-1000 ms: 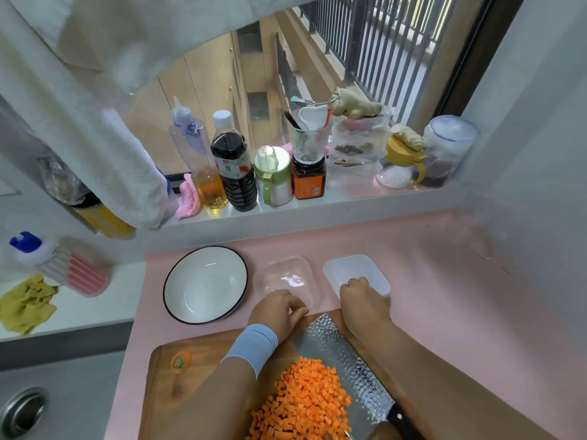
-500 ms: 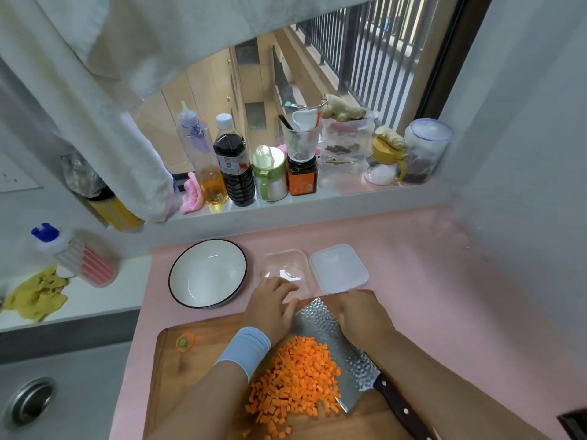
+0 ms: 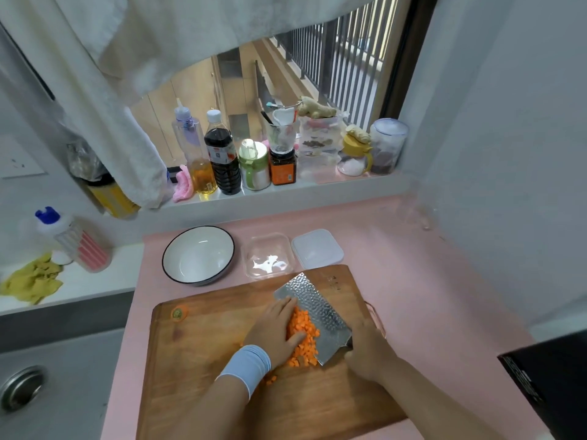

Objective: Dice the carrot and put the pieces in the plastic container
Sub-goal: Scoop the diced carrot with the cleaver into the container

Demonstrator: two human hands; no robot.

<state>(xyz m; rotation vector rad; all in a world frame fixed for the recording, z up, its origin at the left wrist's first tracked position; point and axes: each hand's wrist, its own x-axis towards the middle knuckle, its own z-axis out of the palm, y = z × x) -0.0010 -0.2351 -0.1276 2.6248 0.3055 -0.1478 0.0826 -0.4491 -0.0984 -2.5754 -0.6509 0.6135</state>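
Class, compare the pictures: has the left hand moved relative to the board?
Yes. The left hand came back from the far edge of the board, near the container, to mid-board, against the carrot dice.

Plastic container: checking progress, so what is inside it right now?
The plastic container holds no carrot, only glare on its clear bottom. The carrot dice lie on the cutting board between the left hand and the cleaver; the hand covers part of the pile.

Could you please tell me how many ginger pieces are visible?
2. The larger ginger piece sits on the clear bags, the smaller ginger piece on the yellow-lidded jar; more may be hidden.
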